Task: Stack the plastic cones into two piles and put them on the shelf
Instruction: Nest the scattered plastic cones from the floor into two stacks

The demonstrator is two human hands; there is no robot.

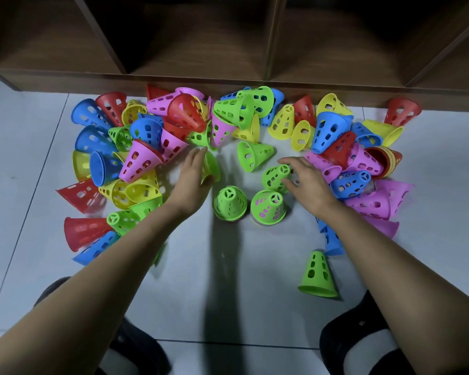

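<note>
Two short upright piles stand side by side on the floor: the left pile (230, 203) has a green cone on top, and the right pile (268, 208) has a green cone over pink ones. My left hand (192, 174) grips a blurred green cone (211, 166) just above and left of the left pile. My right hand (306, 180) holds another green cone (275, 176) by its narrow end, just above the right pile. Several loose red, blue, yellow, pink and green cones (146, 136) lie scattered around. The wooden shelf (228, 82) stands behind them.
A green cone (255, 155) lies on its side between my hands. Another green cone (318, 274) stands upright near my right forearm. My feet in black shoes (363, 334) are at the bottom. The shelf's dark compartments (201, 36) open at floor level.
</note>
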